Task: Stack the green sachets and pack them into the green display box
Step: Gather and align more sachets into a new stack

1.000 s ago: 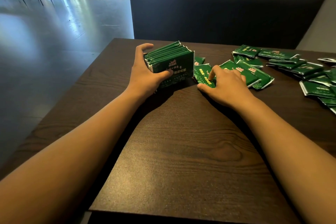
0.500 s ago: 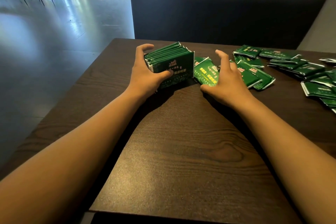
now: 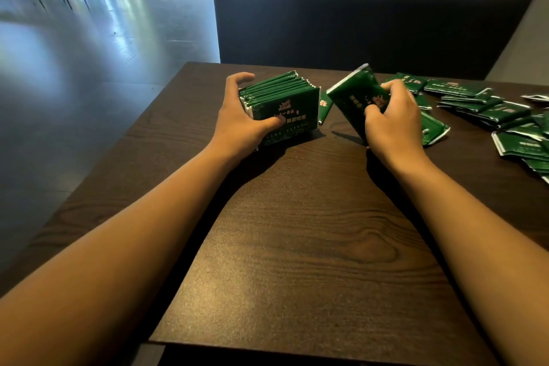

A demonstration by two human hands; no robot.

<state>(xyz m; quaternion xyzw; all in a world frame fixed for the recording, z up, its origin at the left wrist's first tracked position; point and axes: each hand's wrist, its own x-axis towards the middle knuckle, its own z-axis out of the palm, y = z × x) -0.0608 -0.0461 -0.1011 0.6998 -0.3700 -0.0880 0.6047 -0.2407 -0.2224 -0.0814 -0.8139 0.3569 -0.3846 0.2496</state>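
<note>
Table (image 3: 297,246): near half bare. Left hand (image 3: 240,119) grips display box (image 3: 285,110) near far-left corner, packed sachets upright. Right hand (image 3: 392,125) pinches lifted sachet (image 3: 353,98), long axis tilted. Loose sachets (image 3: 481,104) line right edge.

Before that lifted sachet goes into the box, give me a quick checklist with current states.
1. Right hand holds the lifted sachet: ok, pinched between thumb and fingers.
2. Left hand steadies the green display box: ok, gripped at its left end.
3. Room left in the box: cannot tell; standing sachets appear to fill it.
4. Sachet lined up with the box: not ok, tilted and beside it.
5. More loose sachets available: ok, scattered on the table.
</note>
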